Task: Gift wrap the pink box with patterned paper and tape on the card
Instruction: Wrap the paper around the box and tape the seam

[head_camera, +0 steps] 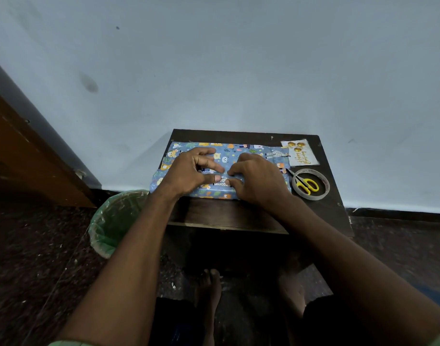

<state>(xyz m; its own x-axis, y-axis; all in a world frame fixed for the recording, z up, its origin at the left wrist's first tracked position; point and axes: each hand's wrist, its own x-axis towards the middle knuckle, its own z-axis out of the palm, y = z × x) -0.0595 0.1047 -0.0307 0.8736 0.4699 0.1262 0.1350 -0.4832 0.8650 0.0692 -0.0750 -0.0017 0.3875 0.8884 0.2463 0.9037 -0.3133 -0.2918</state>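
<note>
Our left hand [189, 171] presses down on the patterned paper [221, 156], fingers loosely spread, thumb flat on the seam near the middle. Our right hand [257, 179] meets it there, fingertips curled and pinching the paper's folded edge. The paper covers the box entirely, so we cannot see any pink. The parcel lies on a dark table [226, 213] against the wall. Right of it sits the card [300, 152], and nearer us yellow scissors [306, 184] lie inside the tape roll [325, 188]. A green-lined bin [109, 226] stands left.
</note>
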